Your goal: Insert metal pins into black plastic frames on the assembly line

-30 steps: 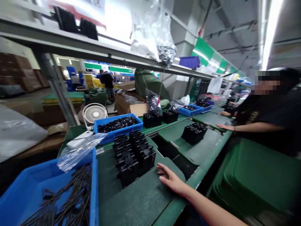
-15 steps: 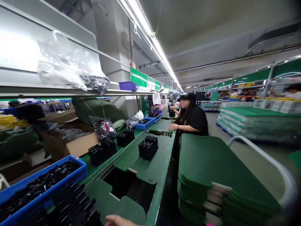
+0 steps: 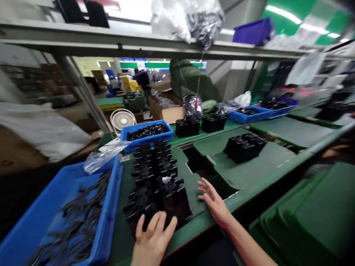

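A block of black plastic parts [image 3: 156, 181] stands on a green board [image 3: 194, 181] on the green line in front of me. My left hand [image 3: 152, 238] lies at the block's near edge with its fingers stretched out against it. To the right of the block, my right hand [image 3: 213, 201] rests flat and open on the board, fingers spread. Neither hand holds anything.
A blue bin [image 3: 47, 218] of thin dark rods and a clear bag [image 3: 104, 157] sits at my left. Farther along are another blue bin [image 3: 124, 142], more black blocks [image 3: 244, 146], a fan [image 3: 122, 120], a cardboard box [image 3: 166, 111]. Stacked green boards [image 3: 313, 214] lie at right.
The view swung right down the hall, then back down to the block. My left hand has come into view at the block's near edge; my right hand stays beside it.
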`<action>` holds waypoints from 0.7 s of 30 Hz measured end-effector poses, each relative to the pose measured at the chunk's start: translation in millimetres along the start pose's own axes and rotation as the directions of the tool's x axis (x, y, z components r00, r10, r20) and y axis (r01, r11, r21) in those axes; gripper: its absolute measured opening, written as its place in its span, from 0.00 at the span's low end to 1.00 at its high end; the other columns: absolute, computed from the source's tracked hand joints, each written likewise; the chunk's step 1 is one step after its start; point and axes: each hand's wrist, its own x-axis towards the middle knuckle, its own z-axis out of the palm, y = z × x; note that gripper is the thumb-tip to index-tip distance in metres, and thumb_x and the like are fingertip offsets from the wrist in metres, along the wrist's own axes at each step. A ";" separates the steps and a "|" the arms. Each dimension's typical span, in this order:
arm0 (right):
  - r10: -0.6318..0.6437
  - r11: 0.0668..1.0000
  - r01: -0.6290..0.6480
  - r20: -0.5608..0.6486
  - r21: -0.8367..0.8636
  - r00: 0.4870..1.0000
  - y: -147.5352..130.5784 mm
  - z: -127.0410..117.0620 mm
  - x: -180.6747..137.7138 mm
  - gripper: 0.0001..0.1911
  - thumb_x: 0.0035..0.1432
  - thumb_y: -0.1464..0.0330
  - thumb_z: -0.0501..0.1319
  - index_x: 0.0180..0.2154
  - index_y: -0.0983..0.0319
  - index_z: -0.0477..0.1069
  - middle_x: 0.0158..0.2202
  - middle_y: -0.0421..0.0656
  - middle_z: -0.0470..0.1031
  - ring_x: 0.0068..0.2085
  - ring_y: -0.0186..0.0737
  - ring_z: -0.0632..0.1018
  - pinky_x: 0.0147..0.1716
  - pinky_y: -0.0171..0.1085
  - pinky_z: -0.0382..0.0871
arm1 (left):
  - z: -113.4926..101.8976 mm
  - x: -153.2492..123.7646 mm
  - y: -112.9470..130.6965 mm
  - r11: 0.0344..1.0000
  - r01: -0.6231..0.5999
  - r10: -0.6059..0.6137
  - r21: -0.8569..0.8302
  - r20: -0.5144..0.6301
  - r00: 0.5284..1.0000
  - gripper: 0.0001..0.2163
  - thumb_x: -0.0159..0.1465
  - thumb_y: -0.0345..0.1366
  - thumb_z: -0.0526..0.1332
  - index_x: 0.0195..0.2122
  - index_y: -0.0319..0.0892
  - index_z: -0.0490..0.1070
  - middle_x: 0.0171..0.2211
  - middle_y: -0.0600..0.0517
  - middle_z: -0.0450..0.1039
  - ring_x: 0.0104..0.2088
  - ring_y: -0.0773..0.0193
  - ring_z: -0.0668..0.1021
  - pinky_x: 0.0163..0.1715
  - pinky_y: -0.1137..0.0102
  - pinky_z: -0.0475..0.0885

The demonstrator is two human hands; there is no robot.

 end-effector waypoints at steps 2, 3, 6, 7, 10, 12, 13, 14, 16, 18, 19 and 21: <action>0.024 1.000 -0.024 0.049 -0.013 0.998 3.8 -1.2 -1.5 0.31 0.62 0.57 0.56 0.63 0.51 0.49 0.63 0.48 0.54 0.59 0.46 0.64 0.54 0.47 0.64 | 9.9 1.1 6.2 0.999 -0.006 0.005 0.049 0.018 1.000 0.14 0.67 0.43 0.53 0.53 0.58 0.69 0.47 0.55 0.76 0.50 0.65 0.71 0.64 0.59 0.33; 0.028 0.999 -0.026 0.075 -0.028 0.997 4.4 -1.0 -2.3 0.30 0.62 0.58 0.56 0.63 0.51 0.49 0.64 0.48 0.54 0.60 0.46 0.63 0.54 0.47 0.64 | 14.7 1.1 8.3 0.997 -0.027 0.025 0.071 0.032 0.999 0.14 0.67 0.42 0.53 0.53 0.57 0.68 0.48 0.55 0.76 0.51 0.66 0.70 0.64 0.60 0.33; 0.031 0.995 -0.018 0.135 -0.096 0.990 3.3 0.2 -3.0 0.29 0.63 0.58 0.55 0.63 0.52 0.50 0.64 0.48 0.53 0.61 0.46 0.61 0.56 0.48 0.62 | 26.1 -3.3 11.7 0.986 -0.107 0.096 0.129 0.092 0.991 0.14 0.67 0.42 0.54 0.52 0.50 0.70 0.54 0.54 0.71 0.58 0.67 0.63 0.64 0.60 0.33; 0.031 0.993 -0.013 0.144 -0.119 0.989 2.8 0.2 -2.9 0.29 0.63 0.58 0.55 0.63 0.52 0.50 0.64 0.48 0.54 0.61 0.47 0.61 0.56 0.48 0.62 | 28.4 -5.6 12.4 0.982 -0.121 0.105 0.142 0.116 0.988 0.14 0.66 0.42 0.54 0.50 0.48 0.70 0.56 0.52 0.69 0.60 0.66 0.60 0.64 0.59 0.34; 0.040 0.986 -0.012 0.167 -0.168 0.985 2.9 -0.2 -2.5 0.28 0.63 0.59 0.54 0.63 0.52 0.51 0.64 0.47 0.54 0.62 0.47 0.60 0.57 0.48 0.61 | 29.7 -9.2 17.8 0.981 -0.108 0.076 0.161 0.191 0.979 0.14 0.66 0.41 0.53 0.50 0.45 0.70 0.59 0.48 0.65 0.62 0.62 0.57 0.63 0.56 0.37; 0.070 0.980 -0.028 0.212 -0.195 0.975 4.5 1.1 -2.2 0.29 0.63 0.59 0.54 0.63 0.52 0.49 0.65 0.46 0.53 0.62 0.46 0.60 0.58 0.47 0.60 | 27.1 -7.0 24.3 0.981 -0.079 0.040 0.176 0.214 0.976 0.16 0.66 0.41 0.53 0.52 0.44 0.69 0.59 0.45 0.65 0.61 0.59 0.58 0.61 0.54 0.40; 0.089 0.975 -0.036 0.237 -0.219 0.967 5.7 2.8 -1.7 0.30 0.63 0.58 0.55 0.64 0.52 0.48 0.65 0.46 0.51 0.62 0.46 0.61 0.59 0.47 0.60 | 25.5 -4.7 27.8 0.981 -0.059 0.018 0.185 0.214 0.977 0.16 0.65 0.42 0.53 0.52 0.44 0.69 0.58 0.43 0.65 0.61 0.57 0.59 0.60 0.53 0.42; 0.106 0.967 -0.040 0.254 -0.251 0.962 7.3 5.2 -0.6 0.32 0.63 0.58 0.55 0.64 0.53 0.47 0.66 0.46 0.49 0.62 0.47 0.61 0.60 0.47 0.59 | 24.2 -2.1 30.8 0.980 -0.041 -0.001 0.194 0.210 0.978 0.17 0.65 0.42 0.54 0.52 0.44 0.69 0.58 0.42 0.66 0.60 0.56 0.60 0.59 0.52 0.45; 0.113 0.947 -0.023 0.264 -0.322 0.958 10.7 12.3 3.3 0.33 0.62 0.57 0.55 0.65 0.55 0.47 0.67 0.47 0.46 0.63 0.48 0.59 0.61 0.48 0.58 | 23.1 2.7 34.5 0.979 -0.018 -0.023 0.202 0.200 0.979 0.17 0.64 0.44 0.55 0.52 0.45 0.69 0.57 0.41 0.66 0.59 0.56 0.61 0.57 0.53 0.48; 0.090 0.925 0.016 0.260 -0.381 0.961 14.0 21.0 8.8 0.33 0.62 0.56 0.54 0.65 0.57 0.48 0.67 0.47 0.46 0.65 0.48 0.55 0.62 0.48 0.55 | 25.2 5.2 34.5 0.979 -0.001 -0.037 0.202 0.185 0.982 0.18 0.63 0.46 0.56 0.52 0.47 0.69 0.57 0.43 0.67 0.58 0.56 0.63 0.55 0.54 0.51; 0.083 0.916 0.030 0.261 -0.401 0.962 15.3 25.2 11.6 0.34 0.62 0.56 0.54 0.65 0.58 0.48 0.67 0.47 0.46 0.66 0.48 0.53 0.62 0.48 0.54 | 27.3 5.3 33.7 0.979 0.012 -0.048 0.202 0.173 0.984 0.18 0.63 0.46 0.56 0.52 0.48 0.69 0.57 0.44 0.67 0.58 0.57 0.63 0.54 0.54 0.52; 0.089 0.902 0.036 0.266 -0.431 0.960 16.7 31.3 15.9 0.34 0.61 0.56 0.54 0.65 0.59 0.48 0.67 0.47 0.46 0.66 0.47 0.52 0.63 0.48 0.52 | 32.5 3.4 31.3 0.977 0.043 -0.076 0.211 0.153 0.985 0.18 0.62 0.47 0.57 0.52 0.49 0.69 0.57 0.46 0.68 0.57 0.57 0.65 0.53 0.55 0.55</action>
